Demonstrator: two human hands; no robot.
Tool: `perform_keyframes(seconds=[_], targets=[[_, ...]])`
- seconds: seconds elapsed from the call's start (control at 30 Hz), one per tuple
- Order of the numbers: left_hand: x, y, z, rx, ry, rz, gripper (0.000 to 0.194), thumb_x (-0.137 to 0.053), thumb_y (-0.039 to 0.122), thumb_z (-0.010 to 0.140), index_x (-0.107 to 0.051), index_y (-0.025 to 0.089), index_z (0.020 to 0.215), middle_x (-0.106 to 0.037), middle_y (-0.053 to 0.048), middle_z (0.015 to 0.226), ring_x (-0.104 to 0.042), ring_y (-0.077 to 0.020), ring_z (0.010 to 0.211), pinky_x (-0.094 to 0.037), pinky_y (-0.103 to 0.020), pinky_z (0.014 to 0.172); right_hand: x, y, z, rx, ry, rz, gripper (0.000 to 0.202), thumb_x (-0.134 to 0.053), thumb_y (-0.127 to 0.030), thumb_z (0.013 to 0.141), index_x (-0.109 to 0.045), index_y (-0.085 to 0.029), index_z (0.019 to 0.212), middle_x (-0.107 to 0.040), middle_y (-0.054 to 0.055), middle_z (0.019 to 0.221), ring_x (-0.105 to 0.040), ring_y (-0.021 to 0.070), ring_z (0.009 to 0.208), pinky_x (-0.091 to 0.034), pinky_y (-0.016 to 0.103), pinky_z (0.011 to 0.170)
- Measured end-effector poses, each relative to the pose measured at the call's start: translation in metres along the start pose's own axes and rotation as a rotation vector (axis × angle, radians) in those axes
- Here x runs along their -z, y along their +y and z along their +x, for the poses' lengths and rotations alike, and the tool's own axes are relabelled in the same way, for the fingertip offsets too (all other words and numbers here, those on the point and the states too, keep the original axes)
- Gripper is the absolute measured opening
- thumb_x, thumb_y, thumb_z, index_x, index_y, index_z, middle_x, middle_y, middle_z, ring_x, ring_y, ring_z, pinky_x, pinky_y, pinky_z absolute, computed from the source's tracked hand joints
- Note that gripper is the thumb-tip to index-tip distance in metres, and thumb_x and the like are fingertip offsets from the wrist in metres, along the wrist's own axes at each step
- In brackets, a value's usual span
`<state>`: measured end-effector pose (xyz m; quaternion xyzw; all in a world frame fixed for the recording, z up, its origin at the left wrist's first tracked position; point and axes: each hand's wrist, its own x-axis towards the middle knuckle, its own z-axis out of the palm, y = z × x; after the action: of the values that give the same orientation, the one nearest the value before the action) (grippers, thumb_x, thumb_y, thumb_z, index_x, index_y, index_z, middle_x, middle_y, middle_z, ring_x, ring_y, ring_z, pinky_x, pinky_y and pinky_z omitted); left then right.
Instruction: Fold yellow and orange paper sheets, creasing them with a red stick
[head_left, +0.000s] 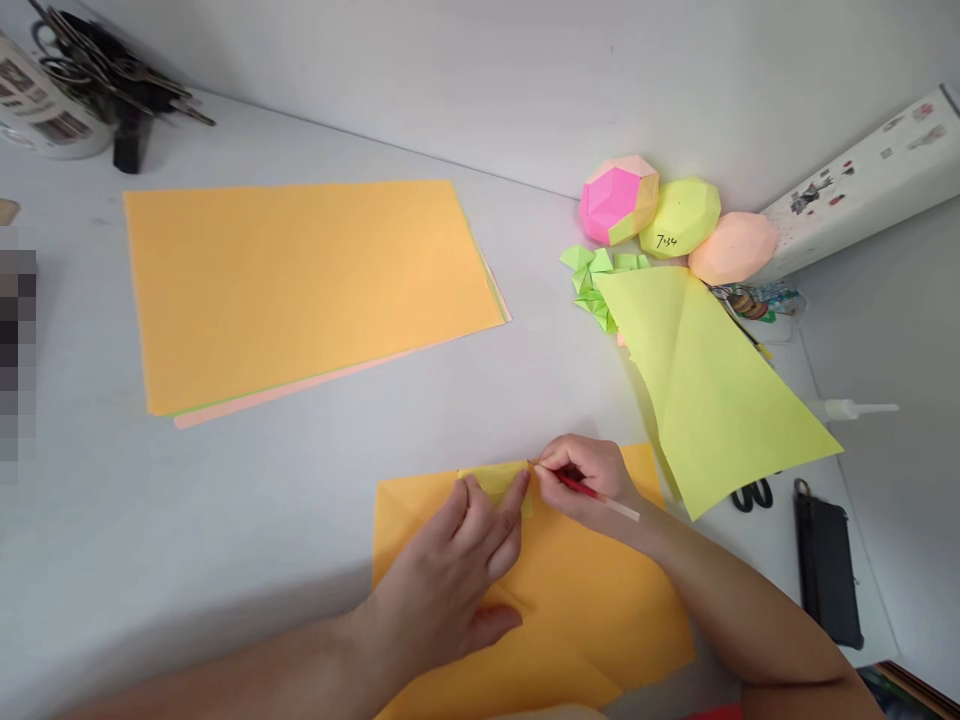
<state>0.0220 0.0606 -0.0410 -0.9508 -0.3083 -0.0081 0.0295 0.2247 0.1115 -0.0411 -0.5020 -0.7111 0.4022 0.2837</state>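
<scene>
An orange sheet of paper (585, 590) with crease lines lies on the table in front of me. Near its far edge rests a small yellow paper square (495, 482). My left hand (457, 560) lies over that square, fingertips pressing it down and the thumb spread away. In my right hand (589, 480) is a slim red pencil (581, 487), its tip touching the square's far right corner. Part of the square is hidden beneath my left fingers.
A stack of orange, green and pink sheets (315, 290) lies at the far left. On the right, a bent yellow-green sheet (712, 390) leans over folded green paper pieces (592, 280). Behind are faceted paper balls (679, 217). Scissors (751, 495) and a black pouch (829, 570) lie at right.
</scene>
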Motion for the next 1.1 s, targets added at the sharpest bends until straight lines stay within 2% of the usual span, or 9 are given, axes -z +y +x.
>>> perform_keyframes(seconds=[0.53, 0.67, 0.77, 0.87, 0.97, 1.1], targets=[[-0.001, 0.000, 0.001, 0.001, 0.005, -0.002, 0.080, -0.038, 0.076, 0.078, -0.060, 0.015, 0.124, -0.039, -0.013, 0.147, -0.044, -0.0378, 0.110, -0.024, -0.051, 0.101, -0.001, 0.000, -0.001, 0.011, 0.006, 0.006, 0.016, -0.056, -0.018, 0.082, -0.052, -0.019, 0.067, -0.060, -0.002, 0.065, -0.048, 0.0065, 0.051, -0.038, 0.018, 0.047], [-0.002, 0.000, 0.001, 0.002, 0.000, -0.009, 0.080, -0.038, 0.076, 0.078, -0.060, 0.015, 0.124, -0.039, -0.013, 0.147, -0.044, -0.0380, 0.110, -0.024, -0.051, 0.101, 0.000, 0.000, 0.000, -0.087, -0.005, 0.138, 0.017, -0.059, -0.021, 0.082, -0.051, -0.019, 0.067, -0.058, -0.002, 0.065, -0.047, 0.0068, 0.050, -0.037, 0.019, 0.045], [-0.002, 0.000, 0.001, 0.003, 0.009, -0.015, 0.079, -0.039, 0.076, 0.078, -0.061, 0.015, 0.124, -0.040, -0.012, 0.147, -0.044, -0.0380, 0.111, -0.023, -0.050, 0.102, 0.006, 0.005, 0.003, -0.201, 0.059, 0.436, 0.019, -0.060, -0.026, 0.085, -0.049, -0.020, 0.071, -0.058, -0.003, 0.065, -0.046, 0.0056, 0.043, -0.036, 0.020, 0.041], [-0.003, 0.000, -0.001, 0.006, 0.038, -0.014, 0.078, -0.039, 0.075, 0.078, -0.061, 0.016, 0.123, -0.043, -0.011, 0.145, -0.045, -0.0369, 0.110, -0.024, -0.050, 0.101, 0.013, 0.013, 0.006, -0.214, 0.133, 0.674, 0.021, -0.060, -0.032, 0.087, -0.048, -0.021, 0.074, -0.061, -0.004, 0.069, -0.043, 0.0043, 0.039, -0.031, 0.018, 0.036], [-0.004, -0.001, -0.002, 0.007, 0.068, -0.009, 0.078, -0.040, 0.076, 0.077, -0.063, 0.015, 0.122, -0.045, -0.011, 0.144, -0.046, -0.0366, 0.108, -0.024, -0.050, 0.100, 0.014, 0.020, 0.010, -0.228, 0.228, 0.767, 0.024, -0.063, -0.038, 0.086, -0.050, -0.021, 0.075, -0.061, -0.005, 0.070, -0.042, 0.0040, 0.039, -0.026, 0.016, 0.033], [-0.007, -0.001, -0.004, -0.001, 0.098, 0.004, 0.077, -0.037, 0.074, 0.080, -0.064, 0.013, 0.119, -0.044, -0.012, 0.144, -0.047, -0.0365, 0.106, -0.026, -0.050, 0.098, 0.013, 0.022, 0.017, -0.229, 0.364, 0.778, 0.033, -0.070, -0.049, 0.077, -0.052, -0.021, 0.078, -0.061, -0.003, 0.075, -0.047, 0.0057, 0.047, -0.034, 0.017, 0.036]])
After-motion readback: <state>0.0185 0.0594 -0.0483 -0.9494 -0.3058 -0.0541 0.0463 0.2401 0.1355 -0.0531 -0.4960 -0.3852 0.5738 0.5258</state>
